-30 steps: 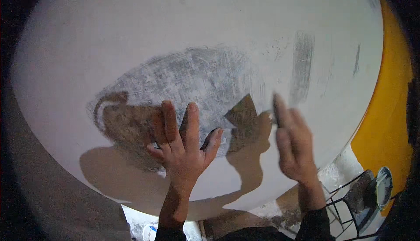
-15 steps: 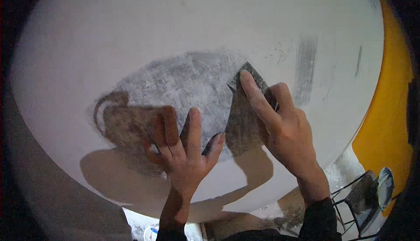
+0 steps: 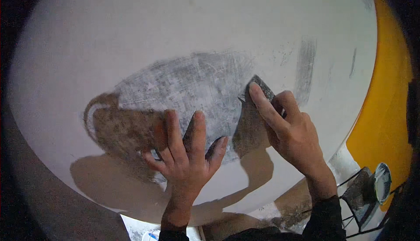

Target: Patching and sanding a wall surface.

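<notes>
A pale wall-like surface point(image 3: 131, 35) fills most of the view, with a scratched grey rounded patch point(image 3: 183, 81) across its middle. My right hand point(image 3: 293, 129) grips a dark piece of sandpaper point(image 3: 264, 87), apparently folded. Its index finger presses the sheet at the patch's right edge, and part of the sheet is hidden under the fingers. My left hand point(image 3: 188, 158) rests on the patch's lower part with fingers spread, holding nothing. Both hands cast brown shadows over the surface.
Right of the patch runs a grey vertical smear point(image 3: 305, 70). An orange-yellow surface point(image 3: 385, 87) borders the pale one on the right. At the lower right, a bucket point(image 3: 358, 197) with a whitish-smeared rim stands by a dark metal frame point(image 3: 345, 214). A white container point(image 3: 151, 234) shows at the bottom left.
My right hand and the sandpaper have moved a little down and right along the patch's edge. My left hand stays spread on the surface. The whole view has shifted slightly.
</notes>
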`<move>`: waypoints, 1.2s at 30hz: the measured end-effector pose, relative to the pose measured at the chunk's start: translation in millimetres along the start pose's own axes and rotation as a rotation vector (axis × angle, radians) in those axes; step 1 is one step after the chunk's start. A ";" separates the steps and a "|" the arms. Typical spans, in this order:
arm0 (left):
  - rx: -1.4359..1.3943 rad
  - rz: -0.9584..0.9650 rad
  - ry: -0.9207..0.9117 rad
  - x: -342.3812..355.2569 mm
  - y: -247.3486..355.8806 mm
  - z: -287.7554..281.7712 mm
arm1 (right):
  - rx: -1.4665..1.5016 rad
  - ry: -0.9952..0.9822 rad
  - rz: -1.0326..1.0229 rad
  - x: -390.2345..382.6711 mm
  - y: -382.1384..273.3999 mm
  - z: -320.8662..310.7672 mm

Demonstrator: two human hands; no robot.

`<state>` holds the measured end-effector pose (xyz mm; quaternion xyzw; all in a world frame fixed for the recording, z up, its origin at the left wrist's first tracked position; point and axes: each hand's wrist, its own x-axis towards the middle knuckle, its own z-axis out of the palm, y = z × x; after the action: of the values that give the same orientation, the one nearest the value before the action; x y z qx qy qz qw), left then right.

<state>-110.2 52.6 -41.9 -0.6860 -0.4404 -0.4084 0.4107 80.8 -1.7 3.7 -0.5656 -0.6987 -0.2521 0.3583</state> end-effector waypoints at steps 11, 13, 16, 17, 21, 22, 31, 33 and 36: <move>-0.005 -0.010 -0.003 1.8 2.1 -0.9 | 0.040 -0.061 0.024 -4.7 3.2 1.9; -0.027 0.005 -0.007 5.2 2.9 -0.2 | 0.068 -0.012 -0.003 17.2 -2.7 -8.7; -0.013 0.003 0.017 3.3 1.1 0.9 | 0.076 0.020 0.010 16.5 -6.3 -4.2; -0.025 0.004 0.026 4.4 2.1 2.8 | 0.077 0.017 0.006 6.6 -3.5 0.1; -0.040 0.029 0.030 6.2 0.6 5.1 | 0.059 -0.020 0.045 -20.6 13.4 20.4; -0.043 0.031 0.031 5.3 -1.0 6.2 | 0.064 0.015 0.013 -19.0 14.3 21.1; -0.031 0.039 0.041 5.8 -0.8 4.4 | 0.055 -0.005 -0.134 -3.5 19.8 15.3; -0.041 0.016 0.038 5.3 -1.0 3.6 | 0.098 0.013 -0.054 0.7 15.4 13.9; -0.058 0.025 0.030 3.7 -4.3 3.6 | 0.092 -0.059 -0.137 -2.6 14.1 14.7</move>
<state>-112.5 58.1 -38.7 -0.6968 -0.4138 -0.4258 0.4023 91.5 11.1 -8.1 -0.5066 -0.7569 -0.2268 0.3451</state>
